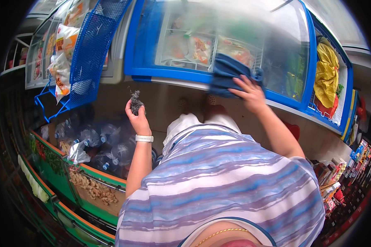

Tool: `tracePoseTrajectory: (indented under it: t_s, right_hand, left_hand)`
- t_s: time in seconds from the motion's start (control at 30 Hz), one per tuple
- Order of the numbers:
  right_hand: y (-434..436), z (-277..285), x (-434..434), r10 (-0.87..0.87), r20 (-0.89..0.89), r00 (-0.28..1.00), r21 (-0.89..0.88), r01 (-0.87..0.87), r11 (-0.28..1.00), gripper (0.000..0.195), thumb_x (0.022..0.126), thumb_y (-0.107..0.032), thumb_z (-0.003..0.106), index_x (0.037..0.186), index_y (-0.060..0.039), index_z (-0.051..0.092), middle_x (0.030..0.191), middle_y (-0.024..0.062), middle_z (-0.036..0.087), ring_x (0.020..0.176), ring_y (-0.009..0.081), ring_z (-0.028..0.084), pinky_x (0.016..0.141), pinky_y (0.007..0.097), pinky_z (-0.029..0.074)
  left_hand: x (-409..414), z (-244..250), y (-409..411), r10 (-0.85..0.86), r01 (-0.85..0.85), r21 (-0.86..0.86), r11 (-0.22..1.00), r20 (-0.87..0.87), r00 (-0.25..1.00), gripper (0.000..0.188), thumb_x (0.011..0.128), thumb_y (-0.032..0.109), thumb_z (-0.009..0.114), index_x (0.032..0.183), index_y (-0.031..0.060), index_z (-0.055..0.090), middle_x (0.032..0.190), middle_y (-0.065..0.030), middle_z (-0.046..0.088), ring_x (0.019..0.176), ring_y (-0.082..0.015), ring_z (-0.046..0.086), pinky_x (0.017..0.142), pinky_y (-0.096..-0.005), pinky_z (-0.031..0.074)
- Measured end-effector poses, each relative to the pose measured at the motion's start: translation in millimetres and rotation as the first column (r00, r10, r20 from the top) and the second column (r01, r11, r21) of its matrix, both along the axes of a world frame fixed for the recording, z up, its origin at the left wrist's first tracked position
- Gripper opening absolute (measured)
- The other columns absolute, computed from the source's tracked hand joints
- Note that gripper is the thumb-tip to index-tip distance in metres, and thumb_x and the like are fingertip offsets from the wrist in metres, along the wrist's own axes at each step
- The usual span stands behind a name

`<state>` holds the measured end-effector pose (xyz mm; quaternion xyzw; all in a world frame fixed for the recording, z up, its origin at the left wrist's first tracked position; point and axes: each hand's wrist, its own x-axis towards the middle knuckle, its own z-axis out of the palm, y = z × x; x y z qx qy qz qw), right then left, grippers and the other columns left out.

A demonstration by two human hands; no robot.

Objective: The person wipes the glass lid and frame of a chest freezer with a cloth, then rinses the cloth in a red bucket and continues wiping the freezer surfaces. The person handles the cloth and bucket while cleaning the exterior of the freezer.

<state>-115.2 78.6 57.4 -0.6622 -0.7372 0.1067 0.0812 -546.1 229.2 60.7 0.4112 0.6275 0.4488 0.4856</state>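
Observation:
My left hand (138, 119) pinches a clump of grey metal scouring wool (136, 103) between thumb and fingers, held above the floor in front of the freezer. With my right hand (249, 92) I press a dark blue cloth (228, 75) against the front edge of a blue-framed chest freezer (173, 72). The cloth lies partly over the glass lid and partly over the rim; my fingers are spread on its right part. Through the misted glass, packed food in white wire baskets shows. The right hand is slightly blurred.
At left stands a blue mesh rack (91, 52) with food packets. Below it are several clear plastic bottles (91, 137) and green produce bins holding ginger roots (92, 188). A yellow bag (326, 75) lies in the freezer's right end. Boxed goods (330, 173) stand at lower right.

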Motion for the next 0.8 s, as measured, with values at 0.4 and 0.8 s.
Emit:
tracePoseTrajectory:
  t_s: [0.4, 0.8]
  right_hand:
    - [25.6, -6.1, -7.9, 0.217, 0.106, 0.97, -0.196, -0.194, 0.961, 0.065, 0.079, -0.001, 0.053, 0.137, -0.028, 0.06, 0.155, 0.0068, 0.044, 0.148, 0.0313, 0.033, 0.12, 0.0527, 0.026]
    - [254.0, -30.2, -238.6, 0.495, 0.104, 0.863, 0.072, -0.503, 0.862, 0.062, 0.085, -0.017, 0.059, 0.146, -0.0153, 0.05, 0.163, 0.0028, 0.031, 0.152, 0.0263, 0.024, 0.121, 0.0466, 0.024]
  left_hand:
    - [-93.8, -16.0, -21.2, 0.186, -0.177, -0.127, 0.976, 0.06, 0.981, 0.049, 0.091, -0.002, 0.062, 0.136, 0.0081, 0.048, 0.12, -0.0025, 0.057, 0.102, -0.012, 0.055, 0.092, -0.0275, 0.045]
    - [-154.3, -17.0, -78.5, 0.398, -0.387, -0.135, 0.912, 0.067, 0.915, 0.057, 0.092, 0.001, 0.062, 0.144, 0.0076, 0.041, 0.132, -0.0077, 0.055, 0.115, -0.0188, 0.054, 0.102, -0.0319, 0.043]
